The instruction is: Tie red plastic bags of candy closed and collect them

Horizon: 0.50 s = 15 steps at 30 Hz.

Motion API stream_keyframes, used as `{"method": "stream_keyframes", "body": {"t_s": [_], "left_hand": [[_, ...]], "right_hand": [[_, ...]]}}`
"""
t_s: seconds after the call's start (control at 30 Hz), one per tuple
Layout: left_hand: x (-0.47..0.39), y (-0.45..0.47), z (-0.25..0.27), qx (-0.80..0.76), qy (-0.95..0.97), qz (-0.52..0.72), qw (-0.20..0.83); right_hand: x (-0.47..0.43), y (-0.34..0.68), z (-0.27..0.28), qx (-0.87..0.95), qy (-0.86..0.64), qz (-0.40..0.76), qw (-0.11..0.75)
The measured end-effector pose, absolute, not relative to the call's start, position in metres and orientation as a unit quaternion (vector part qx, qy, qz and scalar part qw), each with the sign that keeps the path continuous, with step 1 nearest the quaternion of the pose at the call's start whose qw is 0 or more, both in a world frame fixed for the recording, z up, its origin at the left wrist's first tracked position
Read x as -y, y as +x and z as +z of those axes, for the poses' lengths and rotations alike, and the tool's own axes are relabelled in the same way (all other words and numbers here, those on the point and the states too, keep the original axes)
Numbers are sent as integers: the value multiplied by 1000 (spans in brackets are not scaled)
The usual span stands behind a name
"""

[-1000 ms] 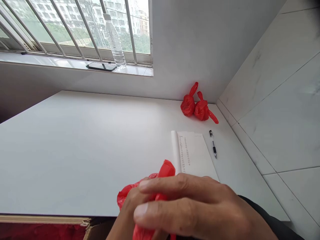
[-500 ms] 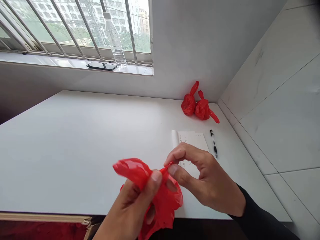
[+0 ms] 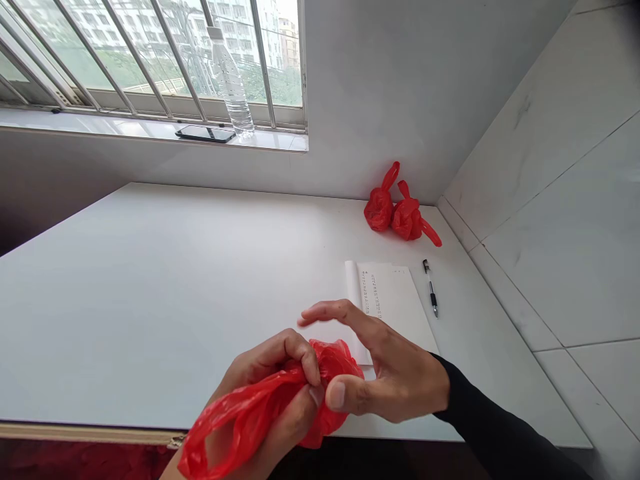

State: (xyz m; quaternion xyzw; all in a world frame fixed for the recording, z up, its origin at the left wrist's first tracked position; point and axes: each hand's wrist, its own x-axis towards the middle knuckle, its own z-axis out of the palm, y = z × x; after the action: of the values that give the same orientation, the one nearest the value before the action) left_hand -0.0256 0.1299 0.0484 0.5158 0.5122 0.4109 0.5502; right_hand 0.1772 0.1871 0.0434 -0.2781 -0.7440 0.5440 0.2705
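Observation:
A crumpled red plastic bag [image 3: 250, 410] is pinched between the thumb and fingers of my left hand [image 3: 280, 400], over the table's near edge. One looped handle hangs down across that hand toward me, and the bag's bunched body shows beyond the fingers. My right hand [image 3: 385, 367] is just to the right, thumb and fingers spread apart with nothing between them. Its thumb is close beside the bag; whether it touches cannot be told. Behind the right hand an open notebook [image 3: 395, 293] with handwritten columns lies on the white table [image 3: 175, 287].
Two knotted red bags [image 3: 379, 210] sit in the far right corner against the wall. A black pen [image 3: 431, 290] lies right of the notebook. On the windowsill are a phone [image 3: 206, 134] and a clear water bottle [image 3: 233, 87]. A tiled wall [image 3: 565, 233] borders the right side.
My right hand has let go of the bag and opened. My left hand has turned, so the bag's handle now points down toward me instead of up and left.

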Motion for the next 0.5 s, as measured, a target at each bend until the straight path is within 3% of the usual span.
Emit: {"method": "stream_keyframes", "body": {"t_s": [0.3, 0.5], "left_hand": [[-121, -27, 22, -547, 670, 438, 244], [-116, -31, 14, -523, 728, 405, 179]], "right_hand": [[-188, 169, 27, 683, -306, 620, 236], [-193, 168, 22, 682, -300, 630, 218]]}}
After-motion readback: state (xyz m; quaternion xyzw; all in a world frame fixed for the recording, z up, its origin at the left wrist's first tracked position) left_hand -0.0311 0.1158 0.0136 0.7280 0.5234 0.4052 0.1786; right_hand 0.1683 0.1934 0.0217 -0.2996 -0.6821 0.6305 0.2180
